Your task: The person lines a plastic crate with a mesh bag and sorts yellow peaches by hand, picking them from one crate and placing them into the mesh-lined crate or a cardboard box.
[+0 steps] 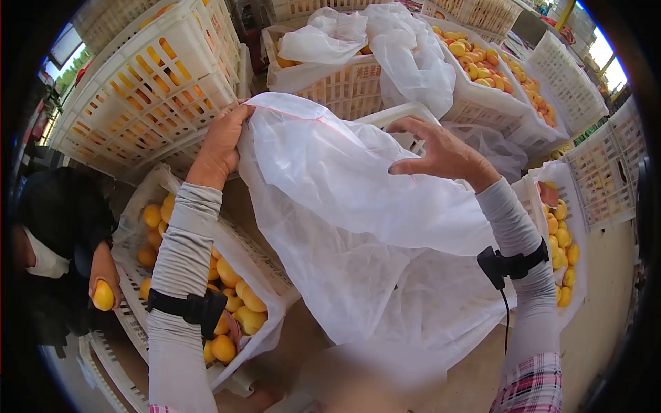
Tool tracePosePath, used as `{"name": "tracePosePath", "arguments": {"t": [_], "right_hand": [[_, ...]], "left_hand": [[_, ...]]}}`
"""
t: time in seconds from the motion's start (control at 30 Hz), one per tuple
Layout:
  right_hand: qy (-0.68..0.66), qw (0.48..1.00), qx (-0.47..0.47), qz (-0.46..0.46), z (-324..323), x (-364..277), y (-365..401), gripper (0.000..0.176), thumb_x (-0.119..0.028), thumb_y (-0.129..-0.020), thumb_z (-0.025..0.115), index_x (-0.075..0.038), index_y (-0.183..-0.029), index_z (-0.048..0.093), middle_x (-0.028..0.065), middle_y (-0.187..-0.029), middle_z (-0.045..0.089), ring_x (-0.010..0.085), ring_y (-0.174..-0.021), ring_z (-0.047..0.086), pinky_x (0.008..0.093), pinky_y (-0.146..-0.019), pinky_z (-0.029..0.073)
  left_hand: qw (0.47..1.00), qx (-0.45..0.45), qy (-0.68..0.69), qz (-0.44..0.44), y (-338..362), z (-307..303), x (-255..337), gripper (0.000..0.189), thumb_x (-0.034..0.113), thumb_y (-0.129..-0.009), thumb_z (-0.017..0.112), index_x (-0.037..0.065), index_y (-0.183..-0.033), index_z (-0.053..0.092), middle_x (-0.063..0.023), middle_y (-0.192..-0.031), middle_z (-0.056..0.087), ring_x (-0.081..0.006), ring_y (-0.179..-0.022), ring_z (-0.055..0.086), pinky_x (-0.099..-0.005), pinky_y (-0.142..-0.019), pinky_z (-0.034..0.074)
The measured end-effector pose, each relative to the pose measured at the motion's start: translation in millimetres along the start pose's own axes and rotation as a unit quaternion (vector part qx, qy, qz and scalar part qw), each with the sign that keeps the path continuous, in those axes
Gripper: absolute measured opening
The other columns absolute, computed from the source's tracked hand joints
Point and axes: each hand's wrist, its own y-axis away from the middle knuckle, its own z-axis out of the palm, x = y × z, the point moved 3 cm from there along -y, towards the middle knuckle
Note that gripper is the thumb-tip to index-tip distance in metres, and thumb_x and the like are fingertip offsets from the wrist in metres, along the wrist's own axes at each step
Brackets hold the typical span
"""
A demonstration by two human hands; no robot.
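A thin white mesh liner bag (323, 172) with a pink seam along its edge hangs spread in front of me, draped over a white plastic crate that is mostly hidden. My left hand (226, 138) is closed on the bag's upper left edge. Over its right side, my right hand (444, 151) is held with thumb and fingers apart, nothing between them. Below my left forearm stands a lined crate (279, 275) of yellow-orange fruit (249, 320). Another lined crate of fruit (561, 237) sits to the right of my right forearm.
Another person's hand (107, 275) holds one yellow fruit (103, 296) at the left. Stacked crates (148, 89) of fruit rise at the upper left. More crates (337, 82) with white mesh bags (413, 58) and fruit stand behind. Crates (602, 168) also line the right.
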Motion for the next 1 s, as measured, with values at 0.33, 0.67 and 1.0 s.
{"name": "tracePosePath", "arguments": {"t": [0.33, 0.67, 1.0], "right_hand": [[-0.383, 0.897, 0.028, 0.219, -35, 67, 26, 0.026, -0.019, -0.087, 0.053, 0.002, -0.100, 0.061, 0.0010, -0.087, 0.060, 0.0046, -0.078, 0.056, 0.0197, -0.071, 0.049], [0.323, 0.896, 0.189, 0.238, -40, 152, -47, 0.030, -0.024, -0.086, 0.048, -0.001, -0.102, 0.059, 0.0201, -0.098, 0.063, 0.0356, -0.094, 0.060, 0.0420, -0.082, 0.047], [0.234, 0.926, 0.154, 0.252, -47, 234, -67, 0.030, -0.024, -0.077, 0.055, -0.002, -0.094, 0.068, 0.0215, -0.099, 0.063, 0.0360, -0.093, 0.060, 0.0395, -0.085, 0.047]], "left_hand": [[0.980, -0.112, -0.138, -0.089, 1, -14, -17, 0.025, 0.017, -0.086, 0.056, 0.003, -0.106, 0.060, -0.0027, -0.092, 0.063, -0.0110, -0.081, 0.058, -0.0249, -0.075, 0.047], [0.963, -0.147, -0.156, -0.166, -35, -13, -65, 0.030, 0.021, -0.087, 0.057, 0.002, -0.111, 0.056, -0.0048, -0.095, 0.063, -0.0138, -0.077, 0.062, -0.0282, -0.072, 0.053], [0.958, -0.077, 0.011, -0.276, -24, -29, -151, 0.026, 0.023, -0.086, 0.060, 0.003, -0.102, 0.063, -0.0063, -0.098, 0.065, -0.0161, -0.085, 0.064, -0.0299, -0.076, 0.053]]}}
